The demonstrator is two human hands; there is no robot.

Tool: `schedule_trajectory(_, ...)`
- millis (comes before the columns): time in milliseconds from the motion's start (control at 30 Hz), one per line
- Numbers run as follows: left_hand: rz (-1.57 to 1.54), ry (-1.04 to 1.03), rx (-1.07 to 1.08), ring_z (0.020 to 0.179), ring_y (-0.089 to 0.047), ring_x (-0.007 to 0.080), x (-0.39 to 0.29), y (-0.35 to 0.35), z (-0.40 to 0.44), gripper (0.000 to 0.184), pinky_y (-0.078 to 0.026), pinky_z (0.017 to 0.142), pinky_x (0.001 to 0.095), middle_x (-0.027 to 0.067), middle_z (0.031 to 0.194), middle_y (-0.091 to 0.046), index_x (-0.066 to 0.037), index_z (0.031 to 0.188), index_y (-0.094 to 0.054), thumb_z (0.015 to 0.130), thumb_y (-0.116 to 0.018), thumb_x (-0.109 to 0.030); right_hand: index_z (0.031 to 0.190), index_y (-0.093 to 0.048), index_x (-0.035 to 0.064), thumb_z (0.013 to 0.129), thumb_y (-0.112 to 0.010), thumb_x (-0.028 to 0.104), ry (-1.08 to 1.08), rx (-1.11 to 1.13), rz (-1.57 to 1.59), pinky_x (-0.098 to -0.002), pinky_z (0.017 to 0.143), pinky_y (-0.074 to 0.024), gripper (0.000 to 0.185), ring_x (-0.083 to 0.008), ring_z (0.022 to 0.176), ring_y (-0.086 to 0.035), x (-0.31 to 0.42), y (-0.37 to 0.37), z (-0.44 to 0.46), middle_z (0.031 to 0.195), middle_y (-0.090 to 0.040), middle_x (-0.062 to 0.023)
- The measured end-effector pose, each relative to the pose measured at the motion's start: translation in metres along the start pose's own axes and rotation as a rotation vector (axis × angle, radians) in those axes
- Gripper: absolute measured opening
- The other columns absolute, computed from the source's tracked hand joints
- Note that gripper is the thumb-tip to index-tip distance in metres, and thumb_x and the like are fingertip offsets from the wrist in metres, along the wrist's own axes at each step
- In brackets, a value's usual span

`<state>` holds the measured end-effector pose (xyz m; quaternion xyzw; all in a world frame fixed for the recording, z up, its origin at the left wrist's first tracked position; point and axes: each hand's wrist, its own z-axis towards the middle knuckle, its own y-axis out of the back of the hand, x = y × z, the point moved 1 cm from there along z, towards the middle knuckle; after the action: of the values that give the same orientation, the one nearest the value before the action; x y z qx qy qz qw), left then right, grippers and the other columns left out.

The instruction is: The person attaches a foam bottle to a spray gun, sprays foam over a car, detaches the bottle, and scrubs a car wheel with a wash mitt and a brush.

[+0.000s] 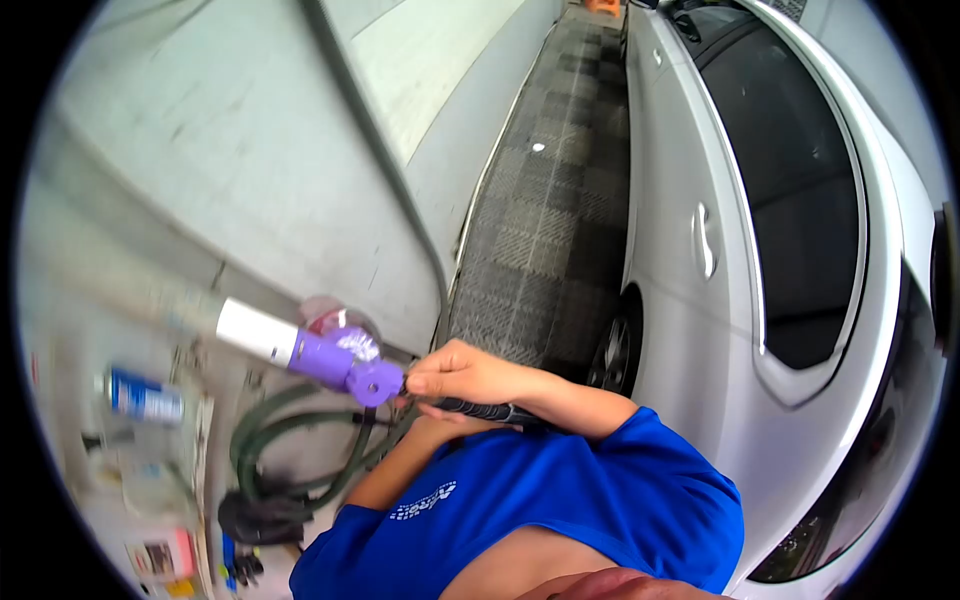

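A spray gun (325,357) with a purple body, a white tube-shaped front and a reddish see-through cup points to the left. My right hand (470,370) is closed at its rear end, thumb and fingers pressed together near the purple knob. From there a black ribbed grip (475,408) runs back towards my chest. My left hand (445,428) lies just under this grip and seems wrapped round it, with most of its fingers hidden. The cup behind the purple body is partly covered.
A silver car (680,190) stands along the right. Dark floor tiles (520,220) run between it and the pale wall (220,130). A dark hose (375,140) hangs down the wall, and a green hose (245,440) is coiled below. A blue can (145,397) and bottles stand at lower left.
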<state>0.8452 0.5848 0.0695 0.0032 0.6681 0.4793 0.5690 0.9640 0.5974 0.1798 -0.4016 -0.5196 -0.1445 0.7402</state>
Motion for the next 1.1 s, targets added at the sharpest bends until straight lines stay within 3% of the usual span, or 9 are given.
schedule_trajectory(133, -0.236, 0.003, 0.042, 0.102, -0.056, 0.0265, 0.037, 0.024, 0.133, 0.057, -0.045, 0.087, 0.0384, 0.0166, 0.107, -0.058, 0.001, 0.114, -0.054, 0.068, -0.078, -0.023, 0.092, -0.062, -0.004, 0.095, -0.047, 0.029, -0.095, -0.06, 0.032, -0.0209, 0.046, -0.0397, 0.037, -0.0065, 0.046, -0.049, 0.057, 0.108, 0.038, 0.06, -0.056, -0.0021)
schedule_trajectory(233, -0.315, -0.006, 0.05, 0.1, -0.057, 0.0253, 0.068, 0.032, 0.236, 0.057, -0.046, 0.086, 0.0377, 0.016, 0.106, -0.059, 0.001, 0.114, -0.053, 0.068, -0.078, -0.02, 0.119, -0.055, -0.0001, 0.096, -0.044, 0.026, 0.154, -0.125, -0.511, -0.0273, 0.082, -0.046, 0.036, -0.0149, 0.09, -0.06, 0.096, 0.21, 0.039, 0.103, -0.064, -0.0118)
schedule_trajectory(267, -0.328, -0.009, 0.056, 0.099, -0.057, 0.0249, 0.082, 0.031, 0.273, 0.056, -0.046, 0.086, 0.0375, 0.0158, 0.105, -0.059, 0.001, 0.114, -0.053, 0.068, -0.078, -0.019, 0.126, -0.047, -0.0014, 0.095, -0.046, 0.028, 0.01, -0.14, -0.287, -0.03, 0.089, -0.0439, 0.043, -0.0156, 0.099, -0.058, 0.113, 0.248, 0.028, 0.11, -0.062, -0.0118)
schedule_trajectory(367, -0.372, 0.004, 0.061, 0.097, -0.058, 0.0237, 0.123, 0.027, 0.381, 0.056, -0.046, 0.085, 0.0369, 0.0153, 0.104, -0.06, 0.002, 0.114, -0.053, 0.067, -0.078, -0.016, 0.128, -0.046, -0.0007, 0.096, -0.042, 0.029, 0.173, -0.458, -0.047, -0.0299, 0.088, -0.0452, 0.043, -0.0174, 0.098, -0.059, 0.103, 0.399, -0.004, 0.112, -0.061, -0.0126)
schedule_trajectory(633, -0.346, 0.054, -0.048, 0.091, -0.06, 0.0206, 0.185, 0.049, 0.661, 0.056, -0.048, 0.082, 0.0351, 0.0137, 0.1, -0.062, 0.002, 0.115, -0.052, 0.067, -0.078, -0.008, 0.115, -0.056, 0.0005, 0.093, -0.047, 0.036, 0.068, -1.314, 0.018, -0.0285, 0.075, -0.0491, 0.043, -0.0151, 0.085, -0.062, 0.222, 0.733, -0.106, 0.101, -0.065, -0.0089)
schedule_trajectory(733, -0.171, -0.036, -0.157, 0.078, -0.062, 0.0153, 0.187, 0.062, 0.758, 0.052, -0.052, 0.071, 0.0301, 0.0118, 0.091, -0.064, 0.005, 0.111, -0.051, 0.067, -0.077, -0.001, 0.113, -0.057, 0.0011, 0.094, -0.046, 0.031, 0.185, -1.383, 0.009, -0.0243, 0.07, -0.0477, 0.037, -0.0121, 0.08, -0.061, 0.277, 0.836, -0.096, 0.096, -0.066, -0.0062)
schedule_trajectory(767, -0.344, 0.162, -0.268, 0.079, -0.063, 0.017, 0.175, 0.07, 0.804, 0.05, -0.052, 0.073, 0.0305, 0.0138, 0.09, -0.063, 0.005, 0.108, -0.049, 0.068, -0.077, -0.003, 0.113, -0.056, -0.0003, 0.094, -0.045, 0.029, 0.214, -1.37, 0.053, -0.0252, 0.071, -0.0481, 0.036, -0.0131, 0.081, -0.062, 0.3, 0.883, -0.08, 0.096, -0.066, -0.0073)
schedule_trajectory(867, -0.507, 0.167, -0.413, 0.085, -0.062, 0.0179, 0.152, 0.084, 0.923, 0.047, -0.05, 0.079, 0.0305, 0.0127, 0.091, -0.063, 0.002, 0.103, -0.055, 0.066, -0.08, -0.011, 0.114, -0.055, -0.0015, 0.094, -0.046, 0.029, 0.255, -1.277, 0.091, -0.0261, 0.072, -0.0487, 0.038, -0.0135, 0.08, -0.062, 0.356, 1.003, -0.042, 0.097, -0.064, -0.0083)
schedule_trajectory(1100, -0.293, -0.184, -0.504, 0.078, -0.065, 0.0178, 0.24, 0.08, 1.172, 0.047, -0.053, 0.07, 0.0273, 0.015, 0.09, -0.063, 0.002, 0.103, -0.054, 0.066, -0.081, -0.011, 0.108, -0.06, 0.002, 0.09, -0.053, 0.021, 0.071, -1.53, -0.16, -0.0251, 0.068, -0.0487, 0.027, -0.0131, 0.078, -0.062, 0.392, 1.29, -0.028, 0.094, -0.065, -0.0058)
